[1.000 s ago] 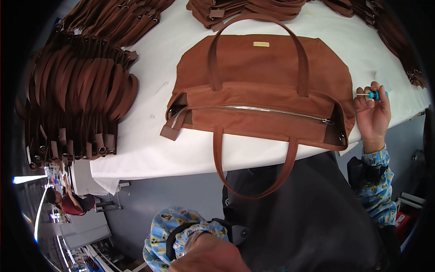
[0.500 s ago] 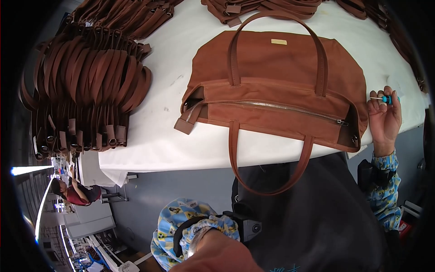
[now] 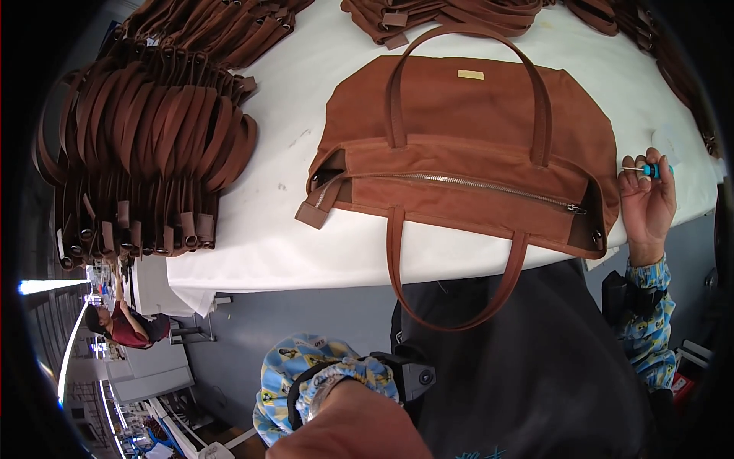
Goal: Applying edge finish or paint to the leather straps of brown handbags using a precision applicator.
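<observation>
Here, the right hand (image 3: 647, 200) pinches a small blue-handled screwdriver (image 3: 648, 170) beside the brown handbag (image 3: 466, 153); steadying its tip seems wise; left hand (image 3: 352, 421) grip unclear.

A small rectangular gold label (image 3: 471, 74) sits high on the brown bag's (image 3: 466, 145) face, between its handles

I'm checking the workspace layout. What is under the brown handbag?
The brown handbag lies flat on a white table cover, which shows all round it. One handle hangs over the near edge. Whatever lies directly beneath the bag is covered and cannot be seen.
</observation>
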A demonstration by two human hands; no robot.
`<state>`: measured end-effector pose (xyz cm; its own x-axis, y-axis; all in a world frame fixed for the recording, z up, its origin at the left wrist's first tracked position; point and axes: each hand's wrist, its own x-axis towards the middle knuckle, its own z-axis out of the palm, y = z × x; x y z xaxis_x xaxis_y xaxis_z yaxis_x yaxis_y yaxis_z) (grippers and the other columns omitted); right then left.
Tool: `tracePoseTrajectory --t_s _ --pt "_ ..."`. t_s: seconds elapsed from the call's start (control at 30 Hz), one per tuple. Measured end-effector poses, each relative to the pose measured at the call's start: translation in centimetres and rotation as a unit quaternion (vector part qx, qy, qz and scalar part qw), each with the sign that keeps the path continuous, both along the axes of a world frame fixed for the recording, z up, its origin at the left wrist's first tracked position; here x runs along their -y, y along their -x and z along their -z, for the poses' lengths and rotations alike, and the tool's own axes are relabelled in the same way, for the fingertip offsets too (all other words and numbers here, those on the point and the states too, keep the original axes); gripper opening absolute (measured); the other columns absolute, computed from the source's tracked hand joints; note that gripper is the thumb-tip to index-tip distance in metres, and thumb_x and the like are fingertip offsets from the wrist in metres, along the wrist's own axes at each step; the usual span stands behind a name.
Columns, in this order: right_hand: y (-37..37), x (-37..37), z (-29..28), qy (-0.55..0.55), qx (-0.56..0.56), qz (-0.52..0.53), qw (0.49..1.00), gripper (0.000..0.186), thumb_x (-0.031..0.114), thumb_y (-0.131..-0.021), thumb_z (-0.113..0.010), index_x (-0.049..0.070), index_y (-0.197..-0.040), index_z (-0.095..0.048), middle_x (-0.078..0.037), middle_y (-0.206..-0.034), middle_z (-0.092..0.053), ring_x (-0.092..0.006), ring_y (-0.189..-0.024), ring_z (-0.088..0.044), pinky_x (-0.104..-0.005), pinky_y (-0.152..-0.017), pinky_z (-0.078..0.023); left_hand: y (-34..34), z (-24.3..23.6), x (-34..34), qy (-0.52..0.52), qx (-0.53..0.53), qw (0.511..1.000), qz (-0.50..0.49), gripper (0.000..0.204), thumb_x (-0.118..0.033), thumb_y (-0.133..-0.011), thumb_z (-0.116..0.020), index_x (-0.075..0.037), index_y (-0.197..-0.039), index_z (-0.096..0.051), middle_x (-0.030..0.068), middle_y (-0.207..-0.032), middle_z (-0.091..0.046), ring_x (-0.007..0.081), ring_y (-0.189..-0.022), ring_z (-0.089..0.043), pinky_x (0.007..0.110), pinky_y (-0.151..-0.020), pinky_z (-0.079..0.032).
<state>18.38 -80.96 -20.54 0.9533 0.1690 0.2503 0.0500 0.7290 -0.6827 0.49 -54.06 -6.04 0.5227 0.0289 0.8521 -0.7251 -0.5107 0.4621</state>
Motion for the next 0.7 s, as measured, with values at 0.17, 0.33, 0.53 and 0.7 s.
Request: tracePoseTrajectory --t_s 0.17,0.33,0.53,0.7 --pt "0.2 -0.4 -0.3 0.001 -0.007 0.007 1.0 0.019 0.021 -0.093 -0.04 0.005 -0.086 -0.047 -0.001 -0.057 -0.044 -0.0119 -0.063 -0.036 -0.0243 -0.058 -0.032 -0.3 0.1 -1.2 -0.061 0.02 0.993 0.098 0.011 -0.014 -0.077 -0.061 -0.01 -0.071 -0.053 -0.0011 -0.065 -0.055 0.0078 -0.051 -0.049 0.021 -0.052 -0.032" --pt "0.3 -0.4 -0.4 -0.003 -0.001 0.0 1.0 0.019 0.021 -0.093 -0.04 0.005 -0.085 -0.047 -0.001 -0.058 -0.044 -0.0118 -0.063 -0.036 -0.0243 -0.058 -0.032 0.0 0.8 -1.3 -0.048 -0.002 0.992 0.12 0.01 -0.013 -0.077 -0.061 -0.01 -0.071 -0.054 0.0001 -0.065 -0.055 0.0092 -0.053 -0.05 0.022 -0.052 -0.034" --pt "0.1 -0.5 -0.3 0.004 -0.007 0.012 1.0 0.018 0.021 -0.093 -0.04 0.005 -0.085 -0.047 -0.001 -0.058 -0.044 -0.0117 -0.061 -0.035 -0.0241 -0.056 -0.031 -0.5 1.2 -1.9 -0.033 -0.03 0.989 0.139 0.009 -0.012 -0.077 -0.06 -0.009 -0.071 -0.054 0.0017 -0.066 -0.056 0.0108 -0.054 -0.051 0.023 -0.052 -0.036" --pt "0.1 -0.5 -0.3 0.004 -0.002 0.013 1.0 0.018 0.021 -0.093 -0.04 0.005 -0.086 -0.046 -0.001 -0.058 -0.044 -0.0111 -0.06 -0.034 -0.0239 -0.056 -0.031 -0.4 1.7 -2.5 -0.017 -0.054 0.985 0.161 0.008 -0.011 -0.076 -0.06 -0.008 -0.071 -0.054 0.0029 -0.067 -0.056 0.0122 -0.055 -0.052 0.023 -0.053 -0.037"
